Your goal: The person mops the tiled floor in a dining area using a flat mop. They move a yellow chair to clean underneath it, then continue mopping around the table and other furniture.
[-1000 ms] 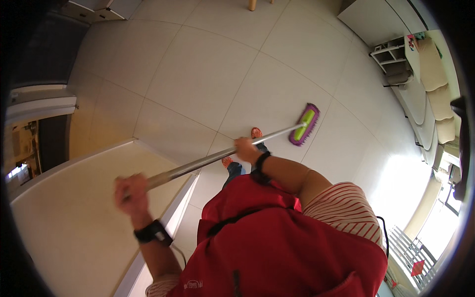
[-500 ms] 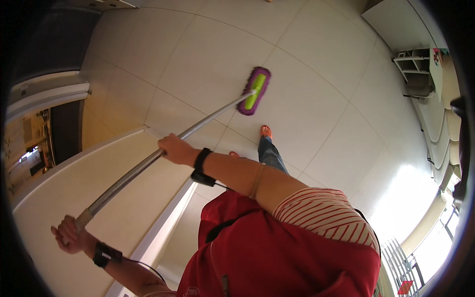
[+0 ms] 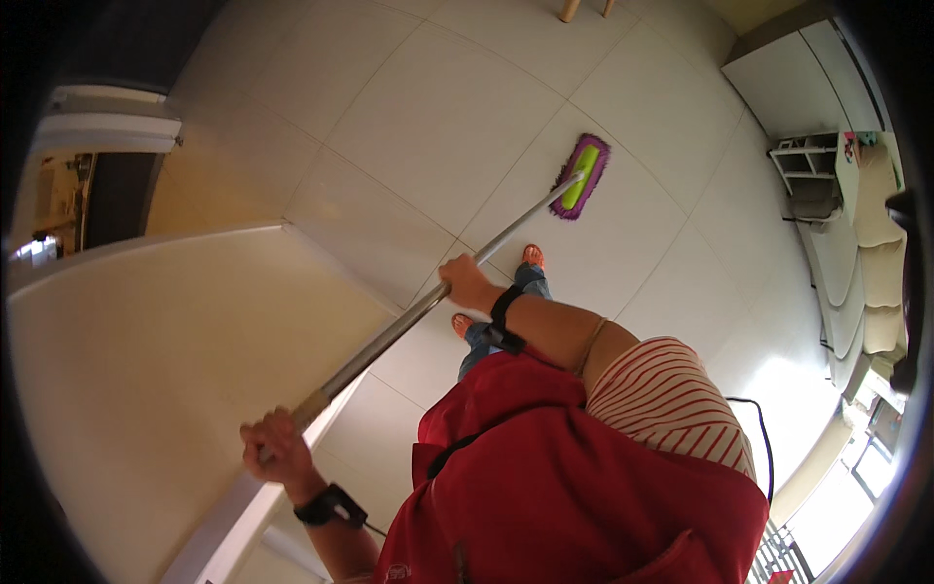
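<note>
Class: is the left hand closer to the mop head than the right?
No, the right hand holds the pole nearer the mop head; the left hand is farther back.

purple-fringed, lime-green mop head (image 3: 586, 164), silver mop pole (image 3: 384, 342), red apron (image 3: 593, 487), white sleeve (image 3: 671, 399) with red stripes, black wristbands (image 3: 323, 505), blue jeans (image 3: 478, 348), orange-red footwear (image 3: 532, 255), pale floor tiles (image 3: 448, 107) crossed by dark lines, beige cushions (image 3: 881, 268)

The mop head (image 3: 581, 177), left hand (image 3: 279, 450) and right hand (image 3: 468, 282) have swung back rightward.
</note>
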`<state>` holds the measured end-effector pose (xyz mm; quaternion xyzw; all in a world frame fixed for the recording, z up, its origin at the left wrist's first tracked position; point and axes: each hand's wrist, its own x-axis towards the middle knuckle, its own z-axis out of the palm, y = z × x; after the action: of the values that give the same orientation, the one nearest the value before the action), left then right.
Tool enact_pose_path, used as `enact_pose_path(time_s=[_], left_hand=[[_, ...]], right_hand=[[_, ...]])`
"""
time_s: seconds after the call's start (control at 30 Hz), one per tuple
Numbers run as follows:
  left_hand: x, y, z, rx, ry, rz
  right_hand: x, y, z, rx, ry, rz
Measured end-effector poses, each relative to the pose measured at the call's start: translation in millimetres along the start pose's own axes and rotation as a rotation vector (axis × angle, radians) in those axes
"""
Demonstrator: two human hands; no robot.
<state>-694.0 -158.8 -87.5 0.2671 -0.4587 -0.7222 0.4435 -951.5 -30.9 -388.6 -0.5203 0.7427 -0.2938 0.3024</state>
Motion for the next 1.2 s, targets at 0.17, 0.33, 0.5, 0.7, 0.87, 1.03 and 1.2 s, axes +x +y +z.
enact_pose_path(time_s=[0.17,0.33,0.5,0.7,0.87,1.03,1.2], left_hand=[[-49.0,117.4,-48.6,0.249,0.082,0.219],[-47.2,159.1,-54.5,0.088,-0.071,0.288],[4.4,76.6,-20.7,0.016,0.024,0.242],[20.4,-104.9,93.1,0.003,-0.118,-0.012],[39.5,-86.7,103.7,0.096,-0.118,-0.033],[36.3,74.5,73.3,0.114,-0.084,0.078],[21.0,141.6,75.1,0.179,-0.092,0.200]], right_hand=[[3.4,-127.0,68.8,0.194,-0.006,-0.260],[6.6,-166.3,63.9,0.416,-0.181,-0.269],[28.8,-80.9,34.6,0.364,-0.116,-0.116],[13.9,145.3,-97.7,0.112,0.250,-0.087],[24.9,137.8,-103.4,-0.010,0.245,-0.082],[33.3,-28.4,-39.5,0.513,0.011,-0.305],[31.9,-86.5,-47.6,0.635,-0.311,-0.343]])
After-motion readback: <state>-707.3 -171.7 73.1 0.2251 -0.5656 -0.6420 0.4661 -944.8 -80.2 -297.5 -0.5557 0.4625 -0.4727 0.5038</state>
